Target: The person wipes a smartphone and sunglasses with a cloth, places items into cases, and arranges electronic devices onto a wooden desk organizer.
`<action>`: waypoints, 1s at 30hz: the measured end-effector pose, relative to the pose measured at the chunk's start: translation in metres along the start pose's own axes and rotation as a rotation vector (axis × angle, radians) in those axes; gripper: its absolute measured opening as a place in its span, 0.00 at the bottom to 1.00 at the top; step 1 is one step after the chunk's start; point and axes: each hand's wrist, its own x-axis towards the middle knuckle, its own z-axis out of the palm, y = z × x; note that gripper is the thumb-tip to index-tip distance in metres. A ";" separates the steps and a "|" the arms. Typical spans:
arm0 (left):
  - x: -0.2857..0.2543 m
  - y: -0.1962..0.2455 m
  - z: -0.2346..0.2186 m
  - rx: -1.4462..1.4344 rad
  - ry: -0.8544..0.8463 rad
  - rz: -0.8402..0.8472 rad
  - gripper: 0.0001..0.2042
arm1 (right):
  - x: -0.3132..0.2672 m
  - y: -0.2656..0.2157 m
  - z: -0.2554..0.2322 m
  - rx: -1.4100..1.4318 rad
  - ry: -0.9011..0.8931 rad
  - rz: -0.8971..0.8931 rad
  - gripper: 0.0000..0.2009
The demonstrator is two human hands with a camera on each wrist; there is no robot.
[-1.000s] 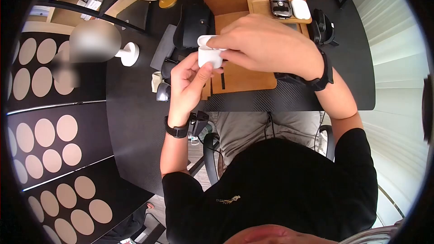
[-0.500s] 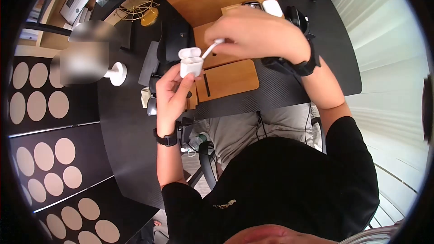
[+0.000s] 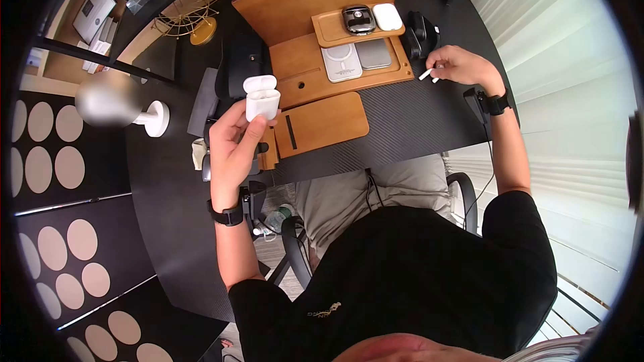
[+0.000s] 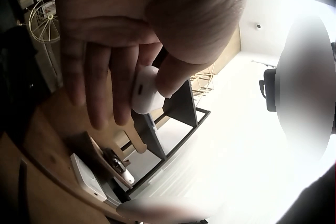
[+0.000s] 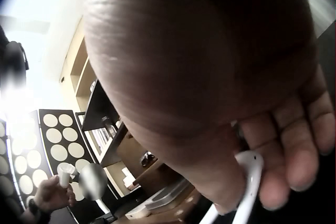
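My left hand (image 3: 235, 151) holds a white earbud case (image 3: 262, 103) upright between thumb and fingers, its lid flipped up. The left wrist view shows the case (image 4: 146, 91) pinched by the thumb against the fingers of the left hand (image 4: 142, 29). Far to the right, over the dark desk, my right hand (image 3: 466, 69) pinches white earbuds (image 3: 426, 74), their stems pointing down and left. In the right wrist view two white stems, one belonging to an earbud (image 5: 250, 184), stick out by the thumb of the right hand (image 5: 210, 77).
A wooden desk organizer (image 3: 288, 57) stands behind the hands, with a black round-cornered device (image 3: 359, 20) and a white case (image 3: 387, 17) on its raised tray. A black item (image 3: 422, 35) lies right of it. At left are a white lamp base (image 3: 157, 118) and a dark bag (image 3: 245, 60).
The right hand has moved away from the case, far to the right, taking the earbuds with it. The left hand still holds the case. The head view has shifted.
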 end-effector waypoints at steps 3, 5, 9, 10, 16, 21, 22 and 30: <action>0.000 -0.004 0.000 -0.013 -0.025 -0.001 0.16 | 0.008 -0.002 0.000 -0.018 0.055 -0.004 0.07; 0.000 -0.006 0.001 0.001 -0.045 -0.012 0.16 | 0.016 -0.005 -0.004 -0.072 0.076 0.017 0.10; -0.001 -0.002 0.007 0.010 -0.042 -0.036 0.16 | 0.023 -0.015 -0.007 -0.199 0.213 -0.020 0.16; -0.001 -0.004 0.009 0.015 -0.056 -0.020 0.16 | 0.022 -0.020 -0.009 -0.198 0.212 -0.023 0.16; -0.002 -0.004 0.016 0.018 -0.068 -0.016 0.15 | 0.022 -0.048 -0.003 -0.305 0.355 -0.123 0.19; -0.003 -0.007 0.021 0.031 -0.079 -0.023 0.13 | 0.016 -0.115 0.000 -0.281 0.230 -0.141 0.18; -0.003 -0.007 0.022 0.033 -0.080 -0.025 0.13 | 0.014 -0.129 0.003 -0.279 0.231 -0.141 0.18; -0.006 0.010 0.038 0.264 -0.270 0.143 0.12 | 0.003 -0.191 0.053 -0.036 0.203 -0.648 0.26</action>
